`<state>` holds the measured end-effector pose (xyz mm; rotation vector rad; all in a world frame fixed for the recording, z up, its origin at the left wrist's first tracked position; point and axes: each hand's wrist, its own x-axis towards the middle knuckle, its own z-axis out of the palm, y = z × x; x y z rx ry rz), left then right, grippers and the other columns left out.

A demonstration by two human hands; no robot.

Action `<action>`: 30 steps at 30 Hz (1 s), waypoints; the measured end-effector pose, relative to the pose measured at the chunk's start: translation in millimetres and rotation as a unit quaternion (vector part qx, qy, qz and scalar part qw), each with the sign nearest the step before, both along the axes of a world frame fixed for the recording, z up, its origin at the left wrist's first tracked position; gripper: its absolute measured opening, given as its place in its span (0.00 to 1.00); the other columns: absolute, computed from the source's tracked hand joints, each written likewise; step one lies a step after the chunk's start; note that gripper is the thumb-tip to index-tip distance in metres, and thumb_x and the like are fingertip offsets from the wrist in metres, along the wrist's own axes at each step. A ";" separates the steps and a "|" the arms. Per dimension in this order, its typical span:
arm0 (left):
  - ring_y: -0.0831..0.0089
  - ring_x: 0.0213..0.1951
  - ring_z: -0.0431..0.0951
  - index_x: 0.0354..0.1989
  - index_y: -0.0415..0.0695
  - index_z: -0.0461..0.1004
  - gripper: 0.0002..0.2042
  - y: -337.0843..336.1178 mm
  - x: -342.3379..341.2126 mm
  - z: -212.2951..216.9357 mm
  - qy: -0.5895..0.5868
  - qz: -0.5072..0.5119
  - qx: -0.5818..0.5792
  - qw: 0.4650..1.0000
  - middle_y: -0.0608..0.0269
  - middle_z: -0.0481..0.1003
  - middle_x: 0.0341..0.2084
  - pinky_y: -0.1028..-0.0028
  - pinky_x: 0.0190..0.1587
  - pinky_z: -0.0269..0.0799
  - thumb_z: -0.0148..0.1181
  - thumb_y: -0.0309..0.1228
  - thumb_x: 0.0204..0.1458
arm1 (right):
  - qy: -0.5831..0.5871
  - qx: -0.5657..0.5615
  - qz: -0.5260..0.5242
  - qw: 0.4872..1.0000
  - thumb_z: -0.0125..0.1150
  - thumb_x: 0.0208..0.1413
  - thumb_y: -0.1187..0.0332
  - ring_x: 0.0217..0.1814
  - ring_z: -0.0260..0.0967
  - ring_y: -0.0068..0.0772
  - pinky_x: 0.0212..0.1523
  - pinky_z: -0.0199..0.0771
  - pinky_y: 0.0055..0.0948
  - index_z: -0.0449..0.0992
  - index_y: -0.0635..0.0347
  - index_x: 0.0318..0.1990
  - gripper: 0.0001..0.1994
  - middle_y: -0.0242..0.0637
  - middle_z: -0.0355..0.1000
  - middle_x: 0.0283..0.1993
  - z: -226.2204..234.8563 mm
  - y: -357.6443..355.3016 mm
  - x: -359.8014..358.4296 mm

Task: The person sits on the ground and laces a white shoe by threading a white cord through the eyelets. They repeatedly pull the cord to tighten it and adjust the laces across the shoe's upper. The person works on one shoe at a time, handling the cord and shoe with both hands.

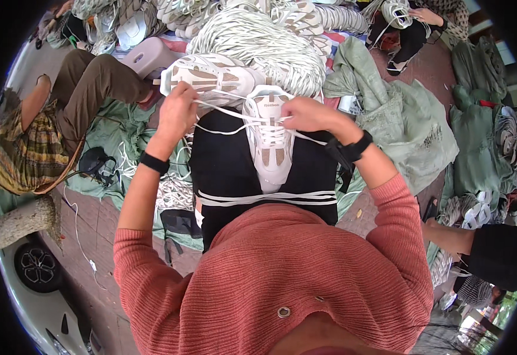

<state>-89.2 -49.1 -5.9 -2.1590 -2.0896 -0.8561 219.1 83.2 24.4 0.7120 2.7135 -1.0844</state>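
left hand (177,113): closed on a white lace (223,110), just left of the shoe on the lap, black wristband below it
right hand (307,114): fingers pinching the lace at the tongue of the white sneaker (268,142)
white sneaker: lying along the lap on black trousers (226,168), toe pointing near, laces partly threaded
second sneaker (211,76): lying sideways just beyond the hands, touching the first
loose laces (267,197): stretched across the thighs, near side
shoe heap (258,35): far centre, white pairs piled up
green sacks (406,118): right, crumpled on the brick floor
seated person (45,124): far left, brown trousers
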 end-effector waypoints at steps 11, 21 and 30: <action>0.62 0.44 0.71 0.35 0.42 0.75 0.08 28.6 87.7 -9.6 -0.209 -0.240 -0.153 0.935 0.60 0.74 0.39 0.67 0.50 0.64 0.64 0.25 0.46 | 0.726 -0.396 -0.416 0.379 0.59 0.45 0.75 0.47 0.68 0.30 0.47 0.67 0.30 0.50 0.74 0.67 0.39 0.38 0.72 0.43 -39.8 1.2 283.0; 0.63 0.44 0.68 0.36 0.45 0.74 0.11 39.6 86.9 -14.0 0.033 -0.247 -0.031 0.968 0.63 0.70 0.38 0.63 0.46 0.61 0.63 0.25 0.42 | 0.552 -0.347 -0.595 0.469 0.59 0.54 0.70 0.36 0.64 0.27 0.40 0.66 0.28 0.70 0.60 0.52 0.17 0.33 0.71 0.39 -110.1 26.8 280.0; 0.63 0.36 0.74 0.27 0.43 0.75 0.06 35.3 112.8 -21.5 0.067 -0.203 -0.060 0.975 0.60 0.70 0.32 0.63 0.41 0.65 0.61 0.30 0.40 | 0.144 0.270 -0.034 0.951 0.61 0.47 0.74 0.45 0.69 0.40 0.44 0.65 0.40 0.74 0.57 0.36 0.08 0.37 0.67 0.41 -32.9 -26.8 8.8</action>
